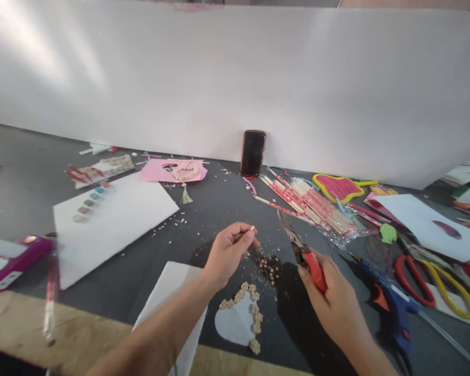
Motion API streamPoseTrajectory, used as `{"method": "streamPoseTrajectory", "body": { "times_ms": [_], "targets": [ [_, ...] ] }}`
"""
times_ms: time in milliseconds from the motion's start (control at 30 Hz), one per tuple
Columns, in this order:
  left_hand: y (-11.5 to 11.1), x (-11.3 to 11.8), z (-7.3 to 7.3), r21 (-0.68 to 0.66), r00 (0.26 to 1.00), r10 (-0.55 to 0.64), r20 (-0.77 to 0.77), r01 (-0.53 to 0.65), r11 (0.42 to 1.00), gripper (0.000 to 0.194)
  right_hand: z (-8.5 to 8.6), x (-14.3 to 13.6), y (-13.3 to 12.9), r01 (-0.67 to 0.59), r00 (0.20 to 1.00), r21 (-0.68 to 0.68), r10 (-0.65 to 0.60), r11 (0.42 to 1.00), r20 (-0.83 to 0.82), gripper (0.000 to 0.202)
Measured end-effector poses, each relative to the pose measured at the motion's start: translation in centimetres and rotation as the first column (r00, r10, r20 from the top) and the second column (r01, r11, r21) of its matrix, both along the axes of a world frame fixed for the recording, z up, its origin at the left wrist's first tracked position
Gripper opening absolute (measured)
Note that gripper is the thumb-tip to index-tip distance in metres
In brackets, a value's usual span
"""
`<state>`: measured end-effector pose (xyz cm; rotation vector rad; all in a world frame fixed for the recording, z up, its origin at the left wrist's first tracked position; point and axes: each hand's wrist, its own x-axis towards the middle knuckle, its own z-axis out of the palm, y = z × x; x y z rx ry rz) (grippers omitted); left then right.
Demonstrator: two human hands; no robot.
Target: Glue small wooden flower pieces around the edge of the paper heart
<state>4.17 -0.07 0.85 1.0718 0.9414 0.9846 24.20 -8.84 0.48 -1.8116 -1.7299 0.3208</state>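
My left hand is closed, pinching a small pale piece between thumb and forefinger. In my right hand are red-handled pliers, their jaws pointing up and to the left, apart from the left hand. Between and below the hands lies a scatter of small beige bits. Nearer to me is a white paper heart, with a row of beige clusters along its top and right edge.
A phone leans upright against the white wall. Wooden sticks in plastic lie at right, with a blue glue gun and scissors nearer. White sheets and a purple box are at left.
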Motion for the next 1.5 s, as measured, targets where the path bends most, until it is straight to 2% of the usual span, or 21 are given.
{"method": "streamPoseTrajectory", "body": {
  "times_ms": [133,300,467,533,667,700,767,833,900,967,1033,1133,1200,1267,1333,1400,1500],
  "targets": [
    [0.1,0.0,0.0,-0.006,1.000,-0.001,0.005,0.001,1.000,0.026,0.6,-0.1,0.0,0.062,0.990,-0.073,-0.071,0.995,-0.119,0.022],
    [0.0,-0.2,0.0,-0.008,1.000,0.001,0.013,-0.001,1.000,0.030,1.0,-0.3,-0.1,-0.043,0.958,-0.178,-0.010,0.983,-0.285,0.021],
    [-0.2,-0.3,0.1,0.014,0.999,-0.023,0.049,0.022,1.000,0.028,0.7,-0.1,-0.5,-0.092,0.863,-0.186,-0.015,0.978,-0.506,0.014],
    [-0.2,-0.2,0.2,0.005,0.998,-0.028,0.049,0.028,1.000,0.028,0.9,-0.2,-0.7,-0.118,0.760,-0.185,-0.031,0.976,-0.649,0.016],
    [-0.3,-0.1,0.3,-0.016,0.999,-0.028,0.033,0.029,0.999,0.027,1.8,-0.8,-1.4,-0.188,0.421,-0.181,-0.087,0.965,-0.903,0.023],
    [-0.3,-0.1,0.4,-0.014,0.999,-0.030,0.032,0.030,0.999,0.026,2.0,-0.9,-1.5,-0.188,0.370,-0.174,-0.095,0.967,-0.924,0.023],
    [-0.2,-0.2,0.3,-0.007,0.999,-0.036,0.033,0.036,0.999,0.026,2.1,-0.9,-1.8,-0.189,0.341,-0.163,-0.091,0.968,-0.936,0.023],
    [-0.2,-0.3,0.3,-0.001,0.998,-0.045,0.034,0.045,0.999,0.026,1.8,-0.6,-1.9,-0.223,0.368,-0.181,-0.089,0.958,-0.926,0.023],
    [-0.3,-0.3,0.2,0.000,0.998,-0.050,0.034,0.050,0.999,0.027,1.5,-0.2,-1.8,-0.258,0.431,-0.220,-0.091,0.941,-0.898,0.022],
    [-0.3,-0.3,0.2,0.002,0.998,-0.049,0.034,0.049,0.999,0.027,1.3,0.0,-1.6,-0.254,0.525,-0.231,-0.067,0.939,-0.848,0.021],
    [-0.4,-0.3,0.3,-0.002,0.998,-0.050,0.041,0.051,0.999,0.028,1.2,-0.1,-1.5,-0.202,0.655,-0.200,-0.019,0.959,-0.755,0.024],
    [-0.4,-0.2,0.5,-0.016,0.997,-0.047,0.060,0.049,0.999,0.031,1.0,-0.4,-1.2,-0.142,0.893,-0.124,0.073,0.982,-0.444,0.035],
    [-0.3,-0.1,0.6,-0.025,0.997,-0.035,0.070,0.037,0.999,0.033,0.8,-0.3,-1.0,-0.171,0.976,-0.075,0.158,0.982,-0.151,0.040],
    [-0.2,-0.2,0.5,-0.026,0.997,-0.025,0.071,0.027,0.999,0.034,0.3,-0.2,-0.8,-0.229,0.967,-0.029,0.231,0.973,0.104,0.041],
    [-0.2,-0.2,0.4,-0.015,0.998,-0.022,0.065,0.023,1.000,0.034,-0.1,-0.1,-0.6,-0.271,0.926,0.003,0.260,0.962,0.274,0.041],
    [-0.2,-0.3,0.3,0.005,0.998,-0.024,0.052,0.024,1.000,0.033,-0.5,-0.1,-0.6,-0.297,0.893,0.016,0.272,0.955,0.359,0.042],
    [-0.2,-0.3,0.2,0.030,0.999,-0.036,0.020,0.035,0.999,0.032,-0.6,-0.3,-0.7,-0.303,0.878,0.016,0.273,0.953,0.394,0.043]
  ]
}}
